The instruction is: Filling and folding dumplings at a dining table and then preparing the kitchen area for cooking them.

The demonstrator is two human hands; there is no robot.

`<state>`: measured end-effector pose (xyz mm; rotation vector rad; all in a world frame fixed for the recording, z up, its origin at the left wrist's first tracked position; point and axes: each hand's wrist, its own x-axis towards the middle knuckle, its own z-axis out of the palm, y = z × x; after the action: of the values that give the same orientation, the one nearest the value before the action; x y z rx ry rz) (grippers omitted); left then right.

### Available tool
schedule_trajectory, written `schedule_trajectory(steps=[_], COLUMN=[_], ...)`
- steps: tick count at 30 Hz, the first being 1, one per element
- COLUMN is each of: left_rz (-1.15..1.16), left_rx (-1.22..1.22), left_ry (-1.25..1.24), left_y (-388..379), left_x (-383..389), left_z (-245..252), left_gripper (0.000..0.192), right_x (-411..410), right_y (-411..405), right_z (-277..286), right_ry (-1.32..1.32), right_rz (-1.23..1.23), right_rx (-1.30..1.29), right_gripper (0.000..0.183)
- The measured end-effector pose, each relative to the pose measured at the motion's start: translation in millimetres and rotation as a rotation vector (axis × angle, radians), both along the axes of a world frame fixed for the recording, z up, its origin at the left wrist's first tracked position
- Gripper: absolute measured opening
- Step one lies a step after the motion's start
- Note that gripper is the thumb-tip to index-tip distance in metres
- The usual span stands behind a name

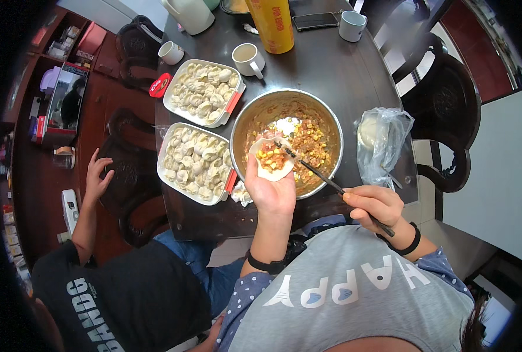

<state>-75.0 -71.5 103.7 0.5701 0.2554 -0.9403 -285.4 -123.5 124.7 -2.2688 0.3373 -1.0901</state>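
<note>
On the upturned palm and fingers of my left hand (pixel 273 198) rests a round dumpling wrapper (pixel 273 174), with a mound of meat and corn filling (pixel 271 159) at its middle. My right hand (pixel 375 206) grips a pair of dark chopsticks (pixel 320 175), whose tips touch the wrapper's upper edge beside the filling. Both the wrapper and my left fingers are over the near part of a steel mixing bowl (pixel 336 154). More of the corn and meat mixture (pixel 311 132) lies inside, and some bare metal shows at the bottom.
Two plastic containers of folded dumplings (pixel 199 91) (pixel 195 163) stand left of the bowl. A clear plastic bag (pixel 377 152) holding something pale lies to its right. Beyond are mugs (pixel 248 59), a yellow cylinder (pixel 272 26) and a phone (pixel 316 21). Another person (pixel 124 295) sits at left.
</note>
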Motion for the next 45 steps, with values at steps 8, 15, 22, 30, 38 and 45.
schedule_trajectory(steps=[8,15,22,30,38,45], left_rz=[-0.047,-0.19,-0.233,-0.342,-0.224,-0.212], left_rx=[-0.027,-0.047,-0.096,-0.023,-0.089,-0.116], left_ry=[0.011,0.031,0.065,0.032,0.076,0.088], left_y=[4,15,24,26,23,22], left_x=[8,11,12,12,10,12], left_z=[-5,-1,-4,-7,-9,-15], left_gripper=[0.041,0.041,0.044,0.046,0.047,0.044], right_x=[-4,1,-2,-1,-7,-5], right_y=[0,-10,-12,-14,-9,-4], right_z=[9,10,15,17,8,9], right_ry=[-0.01,0.042,-0.009,-0.004,-0.012,0.027], right_rz=[0.021,0.126,0.061,0.12,0.021,0.084], right_rx=[-0.026,-0.119,-0.043,0.011,-0.027,-0.017], right_gripper=[0.026,0.027,0.025,0.024,0.02,0.022])
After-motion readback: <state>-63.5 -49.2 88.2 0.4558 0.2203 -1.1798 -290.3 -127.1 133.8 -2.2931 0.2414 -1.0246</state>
